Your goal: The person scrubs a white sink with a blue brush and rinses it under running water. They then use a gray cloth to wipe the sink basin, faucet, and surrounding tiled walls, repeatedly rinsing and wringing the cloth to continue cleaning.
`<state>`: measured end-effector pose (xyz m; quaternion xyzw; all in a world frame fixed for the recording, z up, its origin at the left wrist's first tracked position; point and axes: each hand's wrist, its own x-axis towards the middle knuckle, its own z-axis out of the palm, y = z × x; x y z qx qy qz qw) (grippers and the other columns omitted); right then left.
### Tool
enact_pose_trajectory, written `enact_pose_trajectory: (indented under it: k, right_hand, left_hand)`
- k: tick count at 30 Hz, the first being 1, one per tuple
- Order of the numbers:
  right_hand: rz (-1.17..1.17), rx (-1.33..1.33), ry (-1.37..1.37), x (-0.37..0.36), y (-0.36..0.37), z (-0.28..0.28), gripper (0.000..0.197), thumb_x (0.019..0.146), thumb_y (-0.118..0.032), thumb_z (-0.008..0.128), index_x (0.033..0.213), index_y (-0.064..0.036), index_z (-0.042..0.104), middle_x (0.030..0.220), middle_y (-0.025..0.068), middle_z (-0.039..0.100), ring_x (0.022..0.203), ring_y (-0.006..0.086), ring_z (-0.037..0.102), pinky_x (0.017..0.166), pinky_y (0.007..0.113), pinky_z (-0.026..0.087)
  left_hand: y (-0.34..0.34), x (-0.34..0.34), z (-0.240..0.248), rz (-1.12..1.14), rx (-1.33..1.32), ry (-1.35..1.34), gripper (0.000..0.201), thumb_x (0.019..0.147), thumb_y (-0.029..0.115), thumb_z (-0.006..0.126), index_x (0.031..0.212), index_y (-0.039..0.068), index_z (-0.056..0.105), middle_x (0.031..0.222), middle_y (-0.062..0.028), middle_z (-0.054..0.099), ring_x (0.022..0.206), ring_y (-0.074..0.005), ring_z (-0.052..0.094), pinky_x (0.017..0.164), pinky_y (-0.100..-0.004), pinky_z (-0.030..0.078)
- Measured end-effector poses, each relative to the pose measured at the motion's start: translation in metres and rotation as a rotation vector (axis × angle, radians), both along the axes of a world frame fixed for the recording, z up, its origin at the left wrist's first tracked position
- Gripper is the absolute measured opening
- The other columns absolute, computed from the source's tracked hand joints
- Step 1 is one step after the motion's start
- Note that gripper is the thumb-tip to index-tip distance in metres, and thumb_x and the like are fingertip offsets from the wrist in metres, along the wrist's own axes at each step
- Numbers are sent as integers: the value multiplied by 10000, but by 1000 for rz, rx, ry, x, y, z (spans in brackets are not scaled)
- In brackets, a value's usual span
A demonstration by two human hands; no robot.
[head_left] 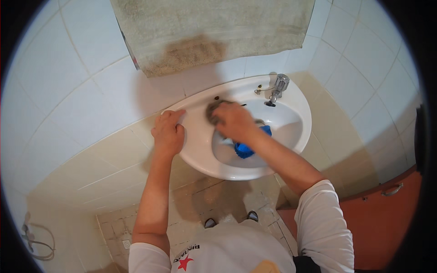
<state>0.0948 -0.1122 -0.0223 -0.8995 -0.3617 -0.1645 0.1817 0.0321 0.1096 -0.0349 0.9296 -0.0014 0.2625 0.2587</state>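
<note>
A white washbasin is fixed to the wall in front of me. My left hand rests on its left end, thumb and forefinger apart, holding nothing. Over the flat ledge left of the bowl, my right hand presses a dark grey-brown scouring pad against the surface. The hand is slightly blurred and its fingers partly cover the pad. Down in the bowl lies a bright blue object, partly hidden by my right forearm, so its kind is unclear.
A tap with a clear knob stands at the basin's back right. Above hangs a beige towel on the tiled wall. A reddish-brown door with a metal handle is at lower right. A shower hose hangs at lower left.
</note>
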Motion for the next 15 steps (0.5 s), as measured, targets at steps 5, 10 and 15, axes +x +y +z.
enact_pose_trajectory:
  k: [5, 10, 15]
  right_hand:
    - [-34, 9, 43, -31, 33, 13, 277, 736, -168, 642, 1009, -134, 663, 1088, 56, 611, 977, 347, 556, 853, 441, 497]
    - [-377, -9, 21, 21, 6, 21, 194, 756, -191, 654, 940, -137, 683, 1029, 51, 639, 932, 334, 589, 821, 430, 515]
    - [-210, -19, 52, -5, 29, 11, 213, 739, -178, 671, 948, -143, 694, 1040, 48, 643, 914, 331, 591, 822, 426, 509]
  left_hand:
    - [-3, 7, 19, 92, 106, 59, 310, 805, 108, 535, 1092, 191, 620, 1050, -3, 605, 1035, -241, 533, 830, -472, 369]
    - [1, 9, 11, 39, 20, -4, 293, 847, 113, 510, 1121, 174, 592, 1059, -22, 621, 1027, -241, 542, 834, -470, 352]
    - [3, 10, 11, 23, -102, -44, 257, 904, 118, 465, 1139, 151, 566, 1021, -58, 642, 1006, -256, 559, 843, -452, 345]
